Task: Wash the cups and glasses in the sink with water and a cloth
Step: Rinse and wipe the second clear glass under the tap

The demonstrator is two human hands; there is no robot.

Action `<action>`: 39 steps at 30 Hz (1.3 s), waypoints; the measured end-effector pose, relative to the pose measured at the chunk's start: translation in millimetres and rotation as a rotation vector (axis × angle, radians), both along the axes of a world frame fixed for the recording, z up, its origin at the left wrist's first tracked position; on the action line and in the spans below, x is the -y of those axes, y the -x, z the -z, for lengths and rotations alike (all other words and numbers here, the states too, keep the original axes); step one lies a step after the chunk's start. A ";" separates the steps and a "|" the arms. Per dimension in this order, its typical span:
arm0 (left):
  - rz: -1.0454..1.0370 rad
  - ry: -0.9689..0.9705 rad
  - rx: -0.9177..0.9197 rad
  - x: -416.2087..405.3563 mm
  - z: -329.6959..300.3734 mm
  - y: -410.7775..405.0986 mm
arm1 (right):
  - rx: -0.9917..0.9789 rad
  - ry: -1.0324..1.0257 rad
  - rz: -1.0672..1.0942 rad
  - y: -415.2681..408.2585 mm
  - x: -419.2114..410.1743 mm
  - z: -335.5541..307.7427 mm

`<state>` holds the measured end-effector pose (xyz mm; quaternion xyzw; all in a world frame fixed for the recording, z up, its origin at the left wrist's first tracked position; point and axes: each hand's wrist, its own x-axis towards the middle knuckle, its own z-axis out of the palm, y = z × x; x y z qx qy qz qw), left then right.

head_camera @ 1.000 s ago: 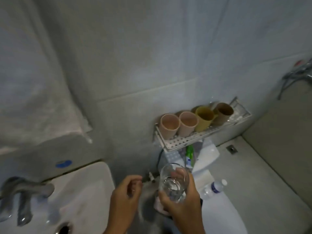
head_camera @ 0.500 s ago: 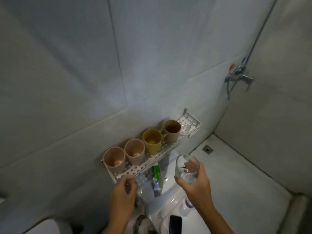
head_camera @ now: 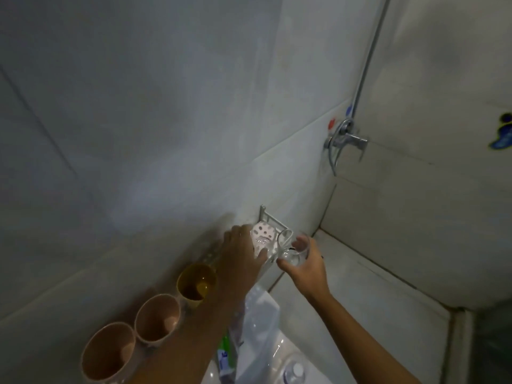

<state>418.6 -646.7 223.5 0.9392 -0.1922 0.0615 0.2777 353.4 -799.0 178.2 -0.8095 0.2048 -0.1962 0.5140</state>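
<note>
While the right hand (head_camera: 306, 266) grips a clear glass (head_camera: 293, 249), seemingly to shelve it, the left hand (head_camera: 243, 252) clasps another glass (head_camera: 260, 239) on the shelf (head_camera: 264, 217) at centre frame, probably making room.

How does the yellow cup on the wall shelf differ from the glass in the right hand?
The yellow cup is opaque and coloured; the glass is clear and see-through. The yellow cup stands on the shelf untouched, beside two pink cups; the glass is gripped by the right hand and held just off the shelf's far end. The cup stands upright; the glass looks tilted. Both have their mouths open toward the camera.
</note>
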 end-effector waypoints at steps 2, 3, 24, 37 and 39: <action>0.034 -0.123 0.008 17.3 1.0 -22.9 | 0.008 -0.002 -0.010 -9.5 11.2 7.9; 0.060 -0.160 -0.006 24.0 3.3 -33.1 | 0.009 -0.002 -0.017 -13.8 15.9 11.2; 0.078 -0.350 -0.129 41.3 38.3 -89.7 | -0.051 0.059 -0.076 -84.3 49.3 26.7; -0.097 -0.502 -0.012 41.1 35.4 -73.6 | -0.204 0.139 -0.172 -118.0 44.0 33.9; -0.124 -0.519 0.011 37.5 33.4 -64.0 | -0.223 0.142 -0.170 -119.7 45.1 36.4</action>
